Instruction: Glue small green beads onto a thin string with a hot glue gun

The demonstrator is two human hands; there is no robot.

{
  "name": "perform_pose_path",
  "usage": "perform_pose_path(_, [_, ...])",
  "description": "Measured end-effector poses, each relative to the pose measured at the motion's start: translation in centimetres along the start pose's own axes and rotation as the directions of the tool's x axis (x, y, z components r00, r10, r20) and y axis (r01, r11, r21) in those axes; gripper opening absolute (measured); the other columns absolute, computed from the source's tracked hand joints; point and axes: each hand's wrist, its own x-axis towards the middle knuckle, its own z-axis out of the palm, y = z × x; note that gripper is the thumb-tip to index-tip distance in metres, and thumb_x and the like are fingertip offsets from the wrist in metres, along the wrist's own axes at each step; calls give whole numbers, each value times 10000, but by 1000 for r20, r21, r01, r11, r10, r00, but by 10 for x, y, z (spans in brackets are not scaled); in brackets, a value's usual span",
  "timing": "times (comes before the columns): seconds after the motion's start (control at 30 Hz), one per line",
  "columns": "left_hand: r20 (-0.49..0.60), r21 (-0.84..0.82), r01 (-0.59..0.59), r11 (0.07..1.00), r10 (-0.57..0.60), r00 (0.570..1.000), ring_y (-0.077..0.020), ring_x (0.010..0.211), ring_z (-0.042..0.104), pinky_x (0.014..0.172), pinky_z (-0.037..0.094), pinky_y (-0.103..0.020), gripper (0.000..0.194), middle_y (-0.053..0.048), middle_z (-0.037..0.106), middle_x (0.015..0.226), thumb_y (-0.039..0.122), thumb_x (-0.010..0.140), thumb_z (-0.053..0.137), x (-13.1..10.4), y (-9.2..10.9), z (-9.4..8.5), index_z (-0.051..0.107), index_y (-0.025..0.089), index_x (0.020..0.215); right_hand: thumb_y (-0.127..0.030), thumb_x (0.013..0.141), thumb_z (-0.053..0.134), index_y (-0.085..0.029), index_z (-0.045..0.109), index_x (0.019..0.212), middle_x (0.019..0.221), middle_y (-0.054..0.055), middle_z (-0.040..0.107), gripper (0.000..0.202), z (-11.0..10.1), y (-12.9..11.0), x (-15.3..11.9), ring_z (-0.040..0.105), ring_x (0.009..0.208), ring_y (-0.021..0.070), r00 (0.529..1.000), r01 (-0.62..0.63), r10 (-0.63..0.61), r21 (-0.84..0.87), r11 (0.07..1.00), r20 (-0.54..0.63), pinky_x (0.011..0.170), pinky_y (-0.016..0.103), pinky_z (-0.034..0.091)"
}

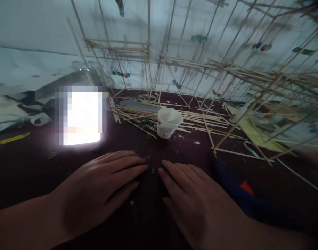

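Note:
My left hand [104, 184] lies palm down on the dark table [138, 225], its fingers stretched toward the middle. Opposite it, my right hand [186, 194] rests flat in the same way, and a small gap separates the two sets of fingertips. Neither hand holds anything. Beyond the fingertips stands a white paper cup [170, 125], upright. Thin wooden sticks [200, 119] lie in a loose pile behind the cup. Several dark glass marbles [145, 123] sit just left of it. Tiny pale scraps dot the tabletop near my fingers.
Stick frames with hanging marbles [121, 74] stand along the back and right. A glowing, pixelated screen [83, 118] is at the left, near a yellow strip [14, 138]. At the right are a dark blue object [226, 180], an orange-red piece [246, 188] and yellow paper [258, 133].

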Motion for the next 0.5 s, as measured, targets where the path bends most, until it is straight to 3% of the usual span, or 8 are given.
perform_pose_path(0.5, [-20,33,-67,997,68,997,-195,1240,738,1142,580,-303,366,-19,777,1389,208,1048,572,-2,-4,2,725,248,1378,-169,1084,510,-27,795,1267,1300,153,818,367,10,1,1,797,1100,301,1000,-8,8,-25,1000,-10,921,446,698])
